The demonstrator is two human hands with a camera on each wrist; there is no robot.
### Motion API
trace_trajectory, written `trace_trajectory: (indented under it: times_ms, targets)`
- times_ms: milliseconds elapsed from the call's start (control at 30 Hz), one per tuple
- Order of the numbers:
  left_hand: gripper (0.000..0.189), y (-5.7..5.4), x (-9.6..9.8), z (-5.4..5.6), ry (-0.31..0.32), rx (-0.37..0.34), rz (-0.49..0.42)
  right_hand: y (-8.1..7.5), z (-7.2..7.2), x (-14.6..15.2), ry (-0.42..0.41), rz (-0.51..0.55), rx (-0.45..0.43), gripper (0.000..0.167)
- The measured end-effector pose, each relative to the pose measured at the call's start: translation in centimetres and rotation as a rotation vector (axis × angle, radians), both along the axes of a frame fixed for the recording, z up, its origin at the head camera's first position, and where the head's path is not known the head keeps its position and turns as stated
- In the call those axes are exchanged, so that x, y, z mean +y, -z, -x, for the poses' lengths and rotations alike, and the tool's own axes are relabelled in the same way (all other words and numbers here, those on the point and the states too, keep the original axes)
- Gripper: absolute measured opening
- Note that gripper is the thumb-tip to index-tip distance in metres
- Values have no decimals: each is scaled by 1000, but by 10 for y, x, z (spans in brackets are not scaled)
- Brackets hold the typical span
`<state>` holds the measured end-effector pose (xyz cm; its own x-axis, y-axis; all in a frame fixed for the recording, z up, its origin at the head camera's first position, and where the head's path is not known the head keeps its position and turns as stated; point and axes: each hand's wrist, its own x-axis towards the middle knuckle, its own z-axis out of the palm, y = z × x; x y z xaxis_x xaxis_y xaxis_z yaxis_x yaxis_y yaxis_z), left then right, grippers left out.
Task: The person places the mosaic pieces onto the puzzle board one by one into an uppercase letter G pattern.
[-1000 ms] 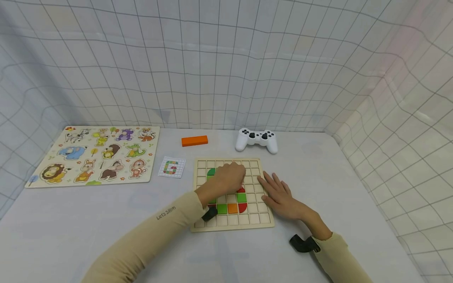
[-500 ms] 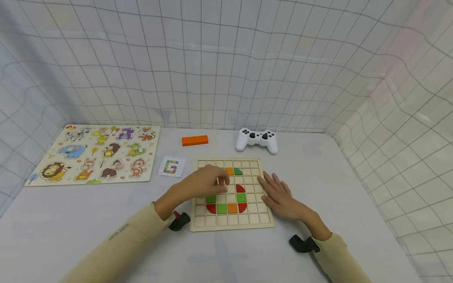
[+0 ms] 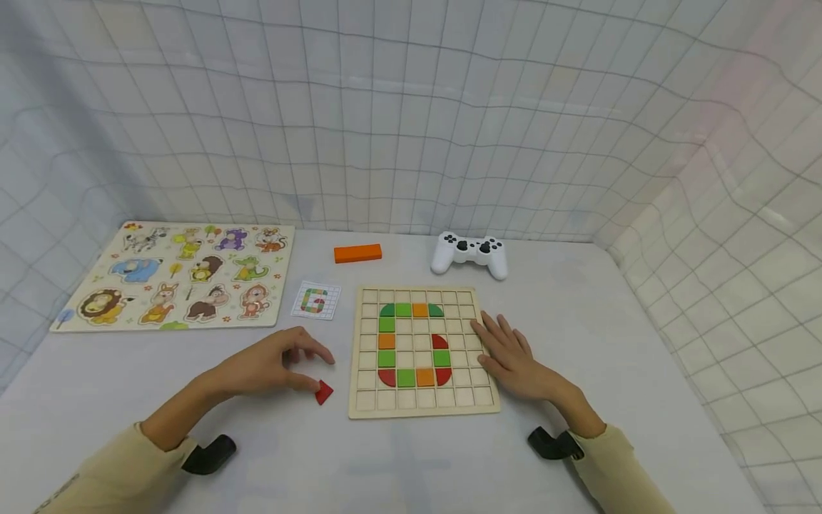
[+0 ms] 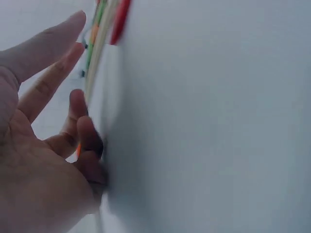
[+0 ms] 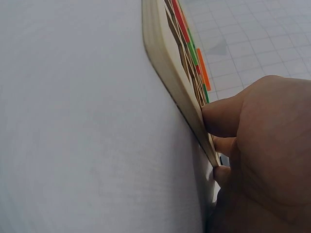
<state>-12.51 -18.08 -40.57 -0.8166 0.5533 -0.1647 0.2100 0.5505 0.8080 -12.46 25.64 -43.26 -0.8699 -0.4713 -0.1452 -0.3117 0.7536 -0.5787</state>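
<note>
In the head view my left hand (image 3: 270, 364) hovers over the table left of the wooden grid board (image 3: 462, 400). Its thumb and fingers are spread apart, the thumb tip beside a loose red piece (image 3: 324, 392). That red piece (image 4: 120, 22) shows blurred in the left wrist view, with nothing between the fingers. Green, orange and red tiles lie in the board's cells, in a G-like outline. My right hand (image 3: 514, 360) lies flat at the board's right edge; in the right wrist view its thumb touches the board's side (image 5: 180, 97).
A small pattern card (image 3: 316, 300) lies left of the board. Behind are an orange block (image 3: 357, 253) and a white game controller (image 3: 470, 254). An animal puzzle board (image 3: 173, 278) fills the far left. Grid-patterned cloth rises behind the table.
My left hand has moved left off the board to the loose red piece, which the wrist mostly hid before. The tiles it covered now show. My right hand has stayed put.
</note>
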Motion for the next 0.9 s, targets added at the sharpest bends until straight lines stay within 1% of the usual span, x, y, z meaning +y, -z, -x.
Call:
trace_trajectory:
  times_ms: [67,100,200,333,533,767,900]
  targets:
    - [33,4,-3,-4,-31,-18,-18,0,0,0,0,0,3,62]
    - [33,6,-3,-5,-40,-15,-17,1,0,0,-2,-3,3,62]
    - [33,10,2,-10,-61,12,26,2,0,0,-7,0,1,62]
    - [34,11,8,-13,-76,56,98,2,0,0,-7,-3,7,62]
    - [39,10,9,-14,-62,106,110,2,2,2,-10,-16,20,62]
    - [29,9,9,-14,-61,116,107,2,2,3,-13,-14,13,62]
    - [28,7,8,-15,-61,131,104,2,1,2,-9,-9,6,62]
